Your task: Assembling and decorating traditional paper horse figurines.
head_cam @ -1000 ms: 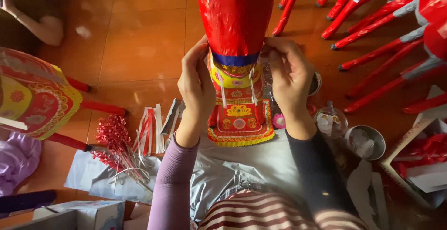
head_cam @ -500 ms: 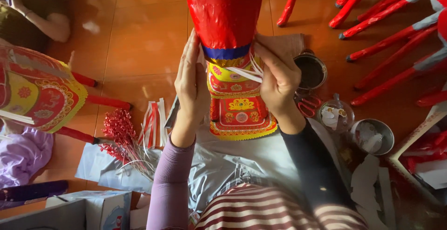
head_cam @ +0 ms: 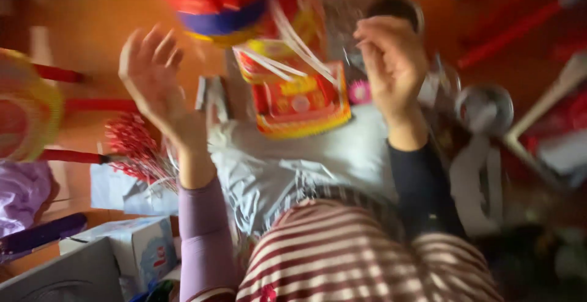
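Lantern between open hands

Lantern [head_cam: 244, 14], red with a blue band, hangs between the hands, its paper panel [head_cam: 299, 100] dangling below. Left hand [head_cam: 153, 76] and right hand [head_cam: 391, 63] are spread open and apart, touching nothing. Red sprigs [head_cam: 131, 149] lie below the left hand.

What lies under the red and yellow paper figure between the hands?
Under the red and yellow paper figure a pale grey sheet covers the person's lap. Left hand and right hand are open beside it. The frame is blurred; whatever lies beneath the sheet is hidden.
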